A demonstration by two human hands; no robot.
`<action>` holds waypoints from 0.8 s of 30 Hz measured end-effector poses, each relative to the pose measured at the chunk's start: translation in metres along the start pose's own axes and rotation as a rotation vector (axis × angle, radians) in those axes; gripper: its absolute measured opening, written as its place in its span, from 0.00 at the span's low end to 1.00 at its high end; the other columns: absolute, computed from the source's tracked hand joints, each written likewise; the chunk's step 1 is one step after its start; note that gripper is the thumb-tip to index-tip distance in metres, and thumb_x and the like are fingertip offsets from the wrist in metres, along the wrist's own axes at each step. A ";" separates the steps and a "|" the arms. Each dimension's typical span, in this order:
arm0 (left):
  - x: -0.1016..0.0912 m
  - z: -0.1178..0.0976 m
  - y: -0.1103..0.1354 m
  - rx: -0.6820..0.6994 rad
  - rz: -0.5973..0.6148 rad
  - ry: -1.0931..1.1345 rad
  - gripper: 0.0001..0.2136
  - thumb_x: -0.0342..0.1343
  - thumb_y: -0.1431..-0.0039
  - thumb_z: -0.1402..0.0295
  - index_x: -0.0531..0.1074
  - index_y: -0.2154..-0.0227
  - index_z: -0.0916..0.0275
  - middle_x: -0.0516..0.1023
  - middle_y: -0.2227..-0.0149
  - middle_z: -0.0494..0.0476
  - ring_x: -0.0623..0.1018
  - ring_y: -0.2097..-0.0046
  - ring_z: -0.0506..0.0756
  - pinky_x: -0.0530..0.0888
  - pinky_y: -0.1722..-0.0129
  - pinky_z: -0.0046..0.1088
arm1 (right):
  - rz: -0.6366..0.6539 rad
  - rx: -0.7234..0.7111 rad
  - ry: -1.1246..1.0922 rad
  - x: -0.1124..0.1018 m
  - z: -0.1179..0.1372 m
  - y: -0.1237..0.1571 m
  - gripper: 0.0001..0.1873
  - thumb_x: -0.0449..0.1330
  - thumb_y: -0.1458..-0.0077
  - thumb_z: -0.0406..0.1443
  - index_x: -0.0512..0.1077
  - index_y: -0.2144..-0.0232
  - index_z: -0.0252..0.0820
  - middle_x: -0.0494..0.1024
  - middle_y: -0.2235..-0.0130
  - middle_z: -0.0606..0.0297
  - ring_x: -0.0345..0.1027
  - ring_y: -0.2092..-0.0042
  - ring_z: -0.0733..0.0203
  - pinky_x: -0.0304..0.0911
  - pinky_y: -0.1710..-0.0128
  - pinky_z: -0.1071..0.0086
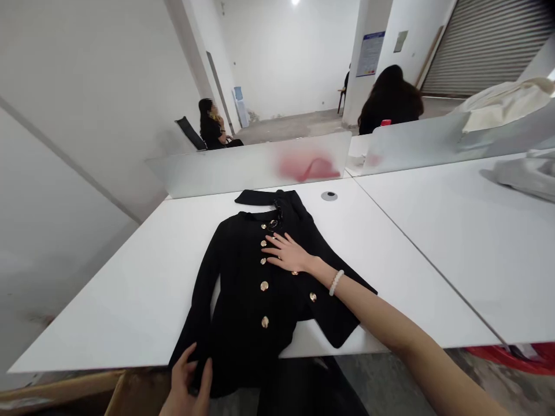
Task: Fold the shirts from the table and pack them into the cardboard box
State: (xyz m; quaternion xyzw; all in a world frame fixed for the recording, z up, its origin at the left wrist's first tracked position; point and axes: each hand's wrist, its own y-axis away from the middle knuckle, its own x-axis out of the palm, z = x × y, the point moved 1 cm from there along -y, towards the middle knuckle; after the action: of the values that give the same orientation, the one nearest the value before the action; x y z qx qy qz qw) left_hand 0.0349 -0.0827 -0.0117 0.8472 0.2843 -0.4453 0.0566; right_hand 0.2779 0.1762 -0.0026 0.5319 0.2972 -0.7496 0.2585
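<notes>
A black jacket (240, 271) with several gold buttons lies spread on the white table, its lower hem hanging over the front edge. My right hand (288, 254) rests palm down on the jacket's upper front, fingers spread, beside the button row. One black sleeve passes under my right forearm. At the lower left, my left hand (188, 378) is at the cuff of the other sleeve, thumb and fingers apart with black cloth between them. Near the collar, a dark strap or trim (277, 211) sits on the jacket; its details are too small to tell.
The white table (121, 289) has a frosted divider (225, 167) along its back and a grey cable hole (329, 196). Pale cloth (526, 173) lies at far right. A cardboard box (139, 393) stands below the front left edge. Two people sit beyond the divider.
</notes>
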 end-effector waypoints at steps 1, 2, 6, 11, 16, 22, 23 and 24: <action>-0.003 -0.008 -0.008 -0.041 0.027 0.090 0.25 0.51 0.45 0.51 0.62 0.48 0.57 0.76 0.66 0.57 0.79 0.61 0.62 0.76 0.69 0.37 | -0.006 0.038 0.004 0.000 -0.006 0.002 0.27 0.43 0.36 0.51 0.63 0.41 0.51 0.50 0.33 0.63 0.39 0.33 0.47 0.38 0.37 0.45; -0.006 -0.017 -0.017 -0.073 0.056 0.203 0.26 0.52 0.46 0.50 0.62 0.48 0.58 0.76 0.67 0.56 0.79 0.62 0.61 0.76 0.69 0.34 | -0.010 0.074 0.012 -0.001 -0.013 0.004 0.26 0.43 0.36 0.51 0.63 0.41 0.52 0.49 0.33 0.63 0.39 0.33 0.47 0.38 0.37 0.44; -0.014 -0.061 -0.055 -0.017 0.099 0.476 0.28 0.54 0.49 0.48 0.62 0.49 0.59 0.76 0.59 0.58 0.79 0.60 0.58 0.75 0.67 0.29 | -0.030 0.248 0.061 -0.011 -0.044 0.019 0.26 0.44 0.36 0.50 0.61 0.40 0.54 0.48 0.32 0.64 0.38 0.33 0.45 0.38 0.37 0.43; 0.005 -0.092 -0.061 0.250 0.336 0.202 0.20 0.48 0.42 0.52 0.69 0.52 0.57 0.74 0.49 0.59 0.73 0.47 0.61 0.76 0.61 0.34 | -0.078 0.543 0.113 -0.024 -0.078 0.050 0.25 0.43 0.36 0.48 0.60 0.39 0.53 0.48 0.32 0.65 0.38 0.33 0.43 0.37 0.38 0.42; 0.030 -0.082 -0.040 0.476 0.494 0.043 0.18 0.44 0.38 0.55 0.71 0.51 0.55 0.73 0.48 0.57 0.73 0.46 0.60 0.73 0.50 0.42 | -0.140 0.715 0.141 -0.031 -0.090 0.077 0.25 0.43 0.36 0.47 0.60 0.39 0.51 0.48 0.32 0.64 0.38 0.33 0.40 0.37 0.38 0.40; 0.045 -0.090 -0.054 0.693 0.159 0.006 0.18 0.43 0.36 0.58 0.68 0.49 0.58 0.72 0.47 0.60 0.71 0.45 0.59 0.72 0.49 0.41 | -0.148 0.701 0.179 -0.025 -0.068 0.082 0.26 0.43 0.35 0.46 0.61 0.39 0.47 0.50 0.33 0.61 0.38 0.33 0.39 0.37 0.39 0.39; 0.050 -0.095 -0.058 0.788 0.144 -0.017 0.18 0.43 0.36 0.59 0.69 0.49 0.58 0.73 0.47 0.59 0.72 0.46 0.59 0.69 0.46 0.43 | -0.151 0.689 0.182 -0.023 -0.061 0.081 0.26 0.43 0.35 0.46 0.61 0.39 0.47 0.51 0.33 0.61 0.38 0.33 0.38 0.38 0.39 0.39; 0.056 -0.100 -0.060 0.873 0.141 -0.055 0.18 0.43 0.35 0.60 0.69 0.49 0.58 0.73 0.47 0.59 0.73 0.47 0.60 0.67 0.44 0.46 | -0.153 0.670 0.180 -0.021 -0.053 0.081 0.26 0.43 0.35 0.46 0.61 0.39 0.47 0.51 0.33 0.61 0.39 0.34 0.38 0.39 0.39 0.40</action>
State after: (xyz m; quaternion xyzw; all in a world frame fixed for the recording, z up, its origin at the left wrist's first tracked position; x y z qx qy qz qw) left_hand 0.0998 0.0260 0.0129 0.7968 0.0093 -0.5411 -0.2687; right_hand 0.3753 0.1599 -0.0105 0.6272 0.0954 -0.7729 -0.0143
